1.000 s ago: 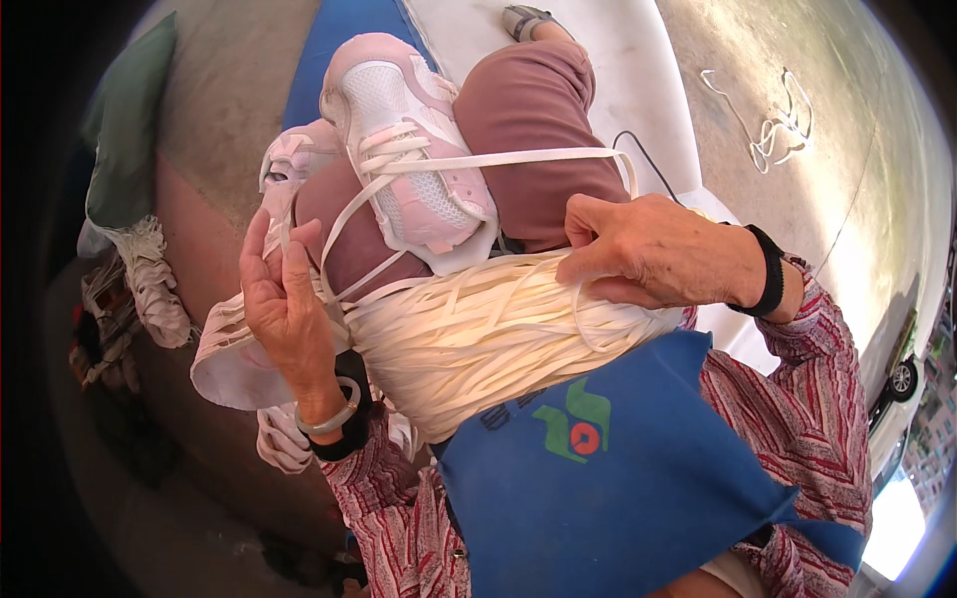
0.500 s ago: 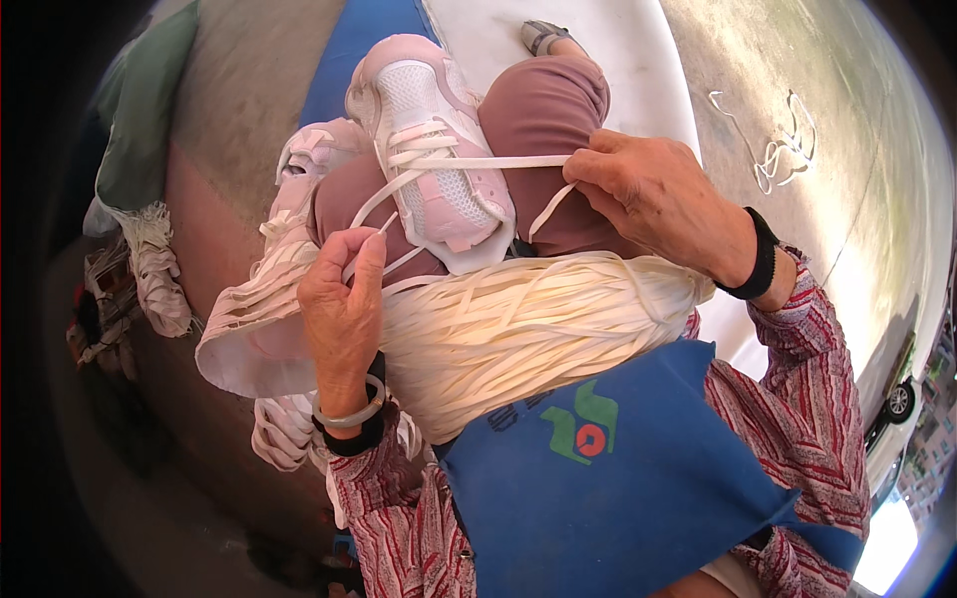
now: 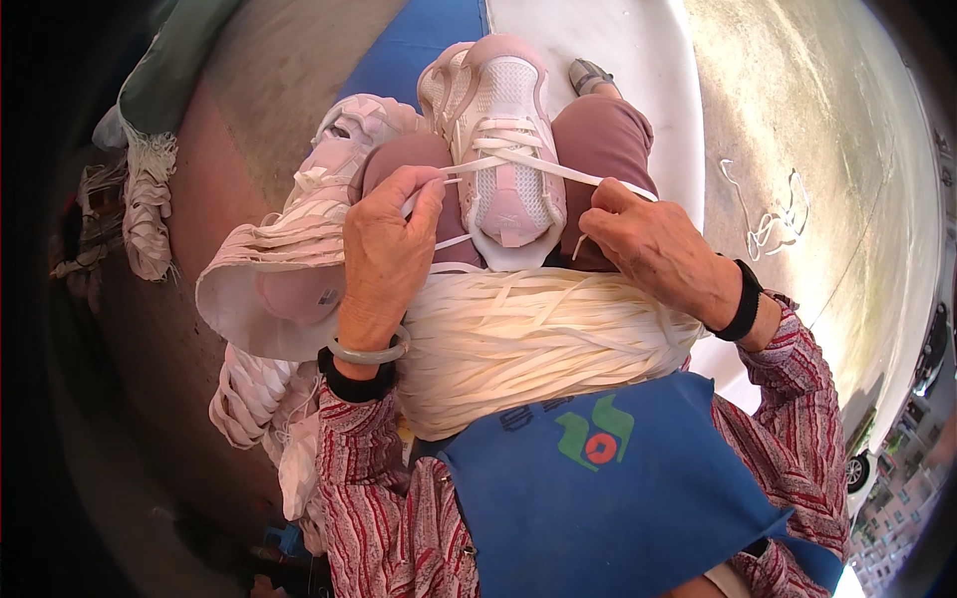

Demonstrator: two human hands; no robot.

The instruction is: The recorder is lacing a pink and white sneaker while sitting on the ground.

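Head view: left hand (image 3: 394,234) and right hand (image 3: 643,237), both pinched closed, hold a white lace (image 3: 570,172) across a pink shoe (image 3: 510,194); uneven pulling could leave one end short.

You've brought your left hand (image 3: 391,244) up closer to the shoe (image 3: 510,194); the lace (image 3: 470,166) that curved slackly on that side now runs nearly straight to your grip.

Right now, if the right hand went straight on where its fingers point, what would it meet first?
Probably the right side of the pink and white shoe, with the white lace stretched across it. Depth is unclear, so the right hand might pass above it.
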